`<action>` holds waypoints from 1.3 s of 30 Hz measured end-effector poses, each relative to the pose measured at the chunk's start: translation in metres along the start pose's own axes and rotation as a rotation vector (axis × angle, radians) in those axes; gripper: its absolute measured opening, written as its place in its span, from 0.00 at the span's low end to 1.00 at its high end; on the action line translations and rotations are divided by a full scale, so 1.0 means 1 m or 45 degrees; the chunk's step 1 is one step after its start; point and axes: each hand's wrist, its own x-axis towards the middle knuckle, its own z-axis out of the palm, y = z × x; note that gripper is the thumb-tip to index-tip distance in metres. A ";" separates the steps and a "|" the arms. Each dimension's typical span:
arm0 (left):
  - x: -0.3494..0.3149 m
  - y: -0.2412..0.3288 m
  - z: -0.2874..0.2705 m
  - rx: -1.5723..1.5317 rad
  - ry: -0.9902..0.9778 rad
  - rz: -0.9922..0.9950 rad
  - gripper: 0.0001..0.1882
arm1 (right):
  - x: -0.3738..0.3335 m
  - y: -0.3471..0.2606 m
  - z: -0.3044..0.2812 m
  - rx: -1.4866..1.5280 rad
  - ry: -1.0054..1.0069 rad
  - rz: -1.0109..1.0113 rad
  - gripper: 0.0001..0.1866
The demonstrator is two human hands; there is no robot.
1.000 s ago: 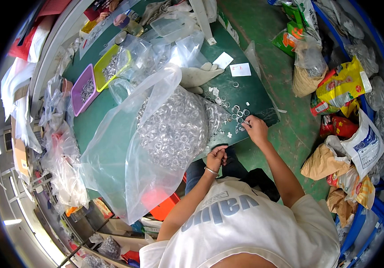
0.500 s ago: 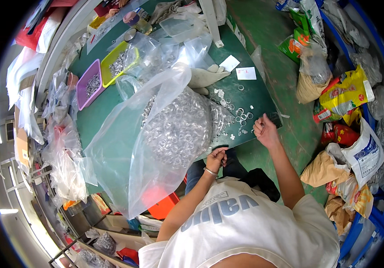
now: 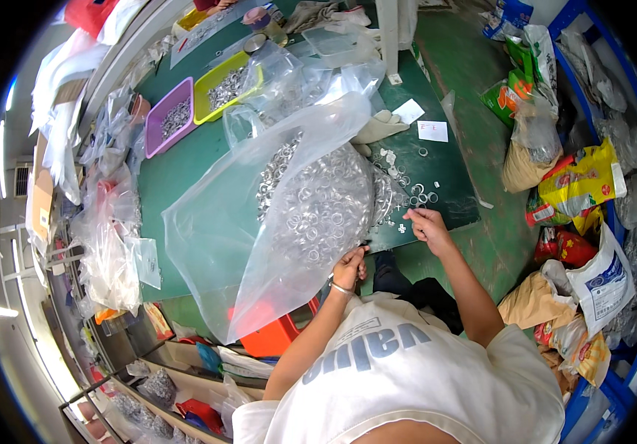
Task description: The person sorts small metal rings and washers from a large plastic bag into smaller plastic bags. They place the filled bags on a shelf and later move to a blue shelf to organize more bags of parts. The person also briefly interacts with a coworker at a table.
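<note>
A large clear plastic bag [image 3: 215,222] full of silvery rings [image 3: 314,214] lies on the green table, its loose mouth spread to the left. My left hand [image 3: 349,268] is at the table's front edge beside the bag, fingers curled together; what they hold, if anything, is hidden. Thumb and fingertips of my right hand [image 3: 429,226] are pinched together over the table's front right part, near several loose rings [image 3: 423,197] and small white pieces [image 3: 389,156]. Anything in that pinch is too small to make out.
Purple [image 3: 169,118] and yellow [image 3: 228,87] bins of small metal parts stand at the back left. A pale glove [image 3: 379,128] and white paper slips [image 3: 432,131] lie behind the loose rings. An orange-red stool [image 3: 270,334] is below the table edge; filled sacks [image 3: 601,266] line the right.
My right hand has moved left and closer to the bag, its fingers now drawn together. My left hand stays by the bag at the table edge. The whole view has shifted slightly.
</note>
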 end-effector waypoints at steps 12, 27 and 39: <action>-0.020 0.024 -0.006 -0.243 -0.049 -0.070 0.13 | 0.005 0.068 0.028 -0.824 0.342 -0.440 0.07; -0.008 0.098 0.003 0.079 -0.185 -0.255 0.15 | -0.011 0.084 0.076 -1.183 0.577 -0.483 0.12; -0.020 0.101 -0.005 0.211 -0.362 -0.255 0.15 | 0.005 0.097 0.081 -1.539 0.711 -0.625 0.08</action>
